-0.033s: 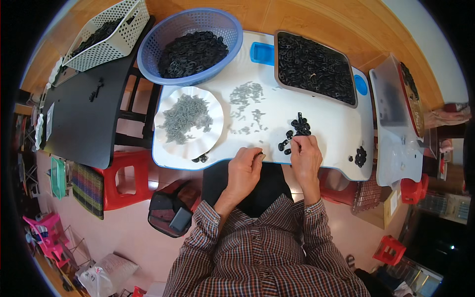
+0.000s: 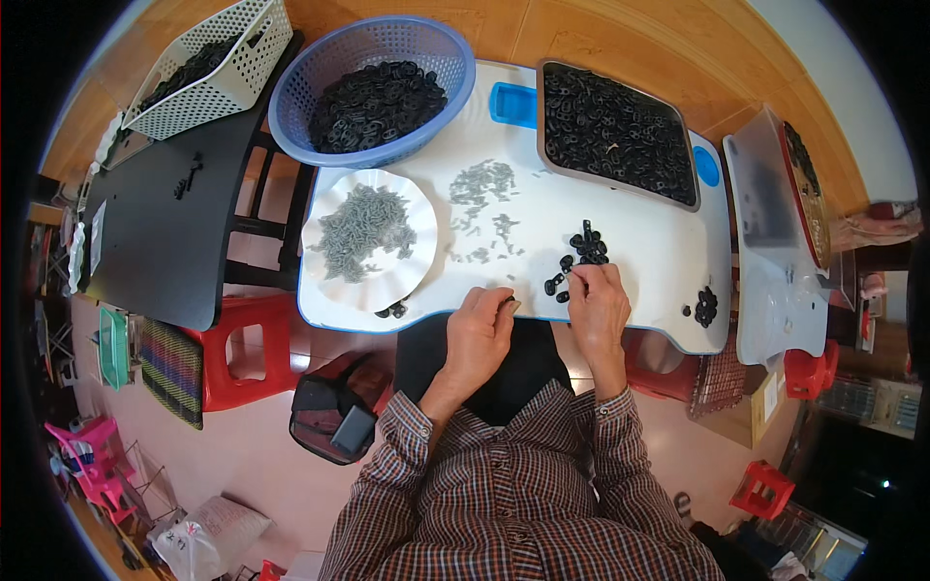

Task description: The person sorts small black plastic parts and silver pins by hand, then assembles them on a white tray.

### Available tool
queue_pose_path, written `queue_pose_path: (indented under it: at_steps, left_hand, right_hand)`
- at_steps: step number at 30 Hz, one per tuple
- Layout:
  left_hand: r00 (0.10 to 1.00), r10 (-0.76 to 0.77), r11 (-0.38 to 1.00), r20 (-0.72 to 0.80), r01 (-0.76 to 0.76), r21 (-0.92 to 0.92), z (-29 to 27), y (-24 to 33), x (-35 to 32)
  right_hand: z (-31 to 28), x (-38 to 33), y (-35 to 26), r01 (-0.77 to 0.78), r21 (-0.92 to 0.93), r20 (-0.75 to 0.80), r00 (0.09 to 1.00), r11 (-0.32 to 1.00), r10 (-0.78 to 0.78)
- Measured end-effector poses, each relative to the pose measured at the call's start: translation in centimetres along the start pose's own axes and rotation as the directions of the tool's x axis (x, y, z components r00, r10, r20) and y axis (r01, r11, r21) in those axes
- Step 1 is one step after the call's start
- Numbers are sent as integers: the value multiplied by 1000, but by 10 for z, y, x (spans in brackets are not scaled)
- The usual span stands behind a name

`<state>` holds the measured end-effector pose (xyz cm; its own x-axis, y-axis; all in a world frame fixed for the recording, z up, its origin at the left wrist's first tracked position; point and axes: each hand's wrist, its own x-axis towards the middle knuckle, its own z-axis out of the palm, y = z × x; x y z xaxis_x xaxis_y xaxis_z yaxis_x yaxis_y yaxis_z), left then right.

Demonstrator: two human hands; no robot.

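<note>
My left hand [image 2: 480,327] is at the table's front edge, its thumb and fingers pinched on a small black plastic piece [image 2: 511,300], mostly hidden. To its right, my right hand [image 2: 599,305] reaches over the edge with its fingertips together at a small pile of glossy black plastic pieces [image 2: 587,244]. What lies between those fingertips, if anything, cannot be made out. Small grey pins [image 2: 484,182] are scattered on the white table beyond my hands. More grey pins [image 2: 363,232] are heaped on a white scalloped plate [image 2: 418,208] at the left.
A blue-purple colander [image 2: 291,116] and a metal tray [image 2: 620,187], both full of black pieces, stand at the back. Another small black pile [image 2: 705,306] lies near the right edge. To the left are a black table [image 2: 155,242], a white basket [image 2: 232,87] and a red stool [image 2: 218,358].
</note>
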<state>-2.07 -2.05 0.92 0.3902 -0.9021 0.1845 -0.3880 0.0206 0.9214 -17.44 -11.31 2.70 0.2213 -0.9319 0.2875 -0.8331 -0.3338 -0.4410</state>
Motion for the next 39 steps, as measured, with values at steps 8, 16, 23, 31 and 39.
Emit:
queue_pose_path:
  at_steps: [8, 16, 23, 31, 39]
  left_hand:
    - [996, 79, 974, 28, -83, 209, 9, 3, 9]
    - [991, 47, 944, 128, -86, 318, 16, 6, 16]
    - [997, 73, 949, 34, -80, 306, 3, 6, 16]
    - [980, 175, 872, -94, -110, 476, -19, -12, 28]
    - [990, 133, 750, -51, -67, 659, -12, -11, 59]
  right_hand:
    - [7, 8, -1, -15, -73, 67, 998, 997, 20]
    - [4, 19, 3, 3, -96, 157, 988, 995, 12]
    - [1, 27, 2, 57, -137, 207, 978, 989, -28]
    - [-3, 27, -3, 70, -95, 242, 969, 993, -45]
    - [-3, 10, -8, -9, 19, 251, 968, 1000, 4]
